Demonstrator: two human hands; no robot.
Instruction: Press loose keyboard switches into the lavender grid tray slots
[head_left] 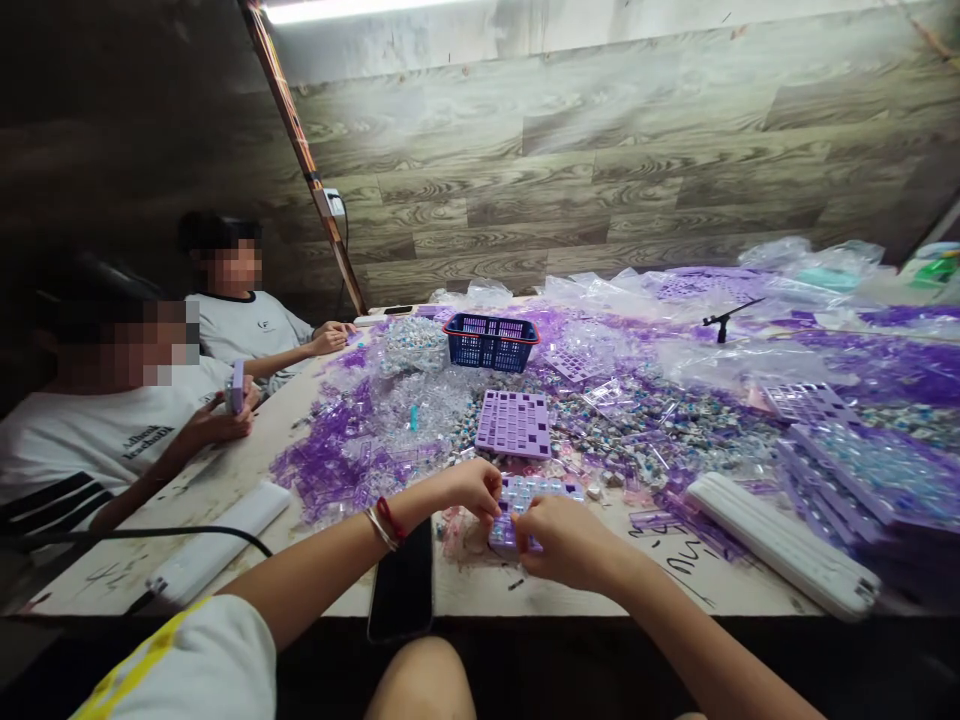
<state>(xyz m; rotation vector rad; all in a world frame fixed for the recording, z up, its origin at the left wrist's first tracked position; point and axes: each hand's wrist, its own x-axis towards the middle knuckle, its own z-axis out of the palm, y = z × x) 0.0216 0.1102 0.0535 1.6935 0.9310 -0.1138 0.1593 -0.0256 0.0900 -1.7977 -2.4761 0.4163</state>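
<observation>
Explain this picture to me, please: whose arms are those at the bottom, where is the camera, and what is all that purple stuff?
There is no machine here. The camera sits on a person's head and looks forward and down, so the arms at the bottom are that person's own. Their left hand and right hand both grip a small purple tray at the near edge of the table. A dark phone lies near the left wrist. Further off stand a larger purple tray with square holes and a blue basket, amid heaps of small purple and clear parts and plastic bags. White bars lie at either side. Two co-workers sit on the left; the nearer one's hand holds a small purple piece.
</observation>
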